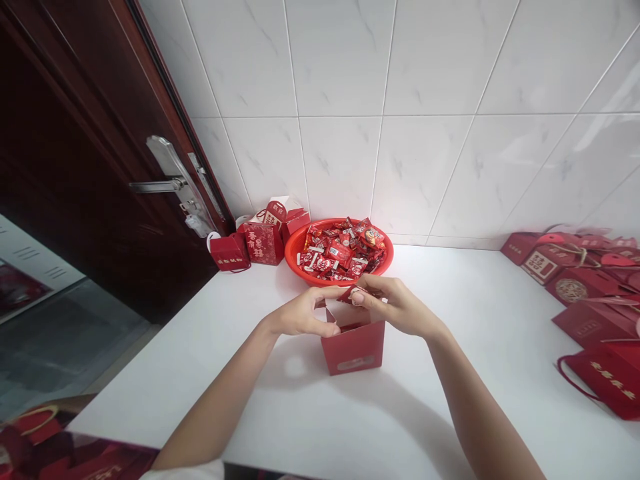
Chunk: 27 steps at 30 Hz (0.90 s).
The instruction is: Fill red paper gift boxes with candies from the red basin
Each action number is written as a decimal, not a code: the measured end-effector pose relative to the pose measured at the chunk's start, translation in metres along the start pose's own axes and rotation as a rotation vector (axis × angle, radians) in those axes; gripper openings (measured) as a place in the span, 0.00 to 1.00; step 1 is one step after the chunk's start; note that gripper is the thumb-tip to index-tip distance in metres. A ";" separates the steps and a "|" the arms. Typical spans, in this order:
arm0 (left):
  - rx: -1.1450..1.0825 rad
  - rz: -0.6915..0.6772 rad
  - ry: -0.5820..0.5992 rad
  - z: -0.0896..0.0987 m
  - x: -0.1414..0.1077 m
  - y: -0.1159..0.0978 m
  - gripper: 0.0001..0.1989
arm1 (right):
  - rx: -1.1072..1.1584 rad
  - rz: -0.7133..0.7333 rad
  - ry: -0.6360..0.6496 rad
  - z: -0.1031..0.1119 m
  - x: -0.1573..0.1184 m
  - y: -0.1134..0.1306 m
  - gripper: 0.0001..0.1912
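Note:
A red paper gift box [356, 350] stands upright on the white table, its top unfolded and its pale inner wall showing. My left hand [303, 312] grips its left side, with the thumb at the near rim and the fingers reaching over to the far side. At the upper right, my right hand [395, 305] is closed with thumb and fingers pinching at the top edge. A small red piece by that thumb may be a flap or a wrapper; I cannot tell. Something dark red lies inside the box, mostly hidden.
Behind the box, a red plastic basin [290, 257] holds many red-wrapped sweets [345, 250]. Several red gift boxes [263, 243] stand at the back left, and more gift boxes [595, 320] line the right side. A tiled wall [340, 167] backs the table [240, 347]; a dark door [90, 140] is at left.

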<state>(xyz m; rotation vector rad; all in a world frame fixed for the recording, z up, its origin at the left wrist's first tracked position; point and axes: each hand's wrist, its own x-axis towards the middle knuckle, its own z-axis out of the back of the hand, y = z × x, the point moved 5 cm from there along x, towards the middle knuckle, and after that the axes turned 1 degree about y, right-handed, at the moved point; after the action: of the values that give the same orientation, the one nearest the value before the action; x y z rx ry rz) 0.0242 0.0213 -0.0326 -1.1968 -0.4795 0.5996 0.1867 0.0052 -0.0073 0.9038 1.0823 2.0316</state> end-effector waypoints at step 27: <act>-0.003 -0.042 -0.009 0.003 0.001 0.006 0.36 | -0.293 -0.007 0.055 -0.006 -0.006 0.014 0.06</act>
<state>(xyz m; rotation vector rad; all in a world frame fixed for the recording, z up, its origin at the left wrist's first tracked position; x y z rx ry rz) 0.0221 0.0250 -0.0375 -1.1841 -0.5118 0.5688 0.1822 -0.0080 0.0009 0.6966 0.7862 2.1485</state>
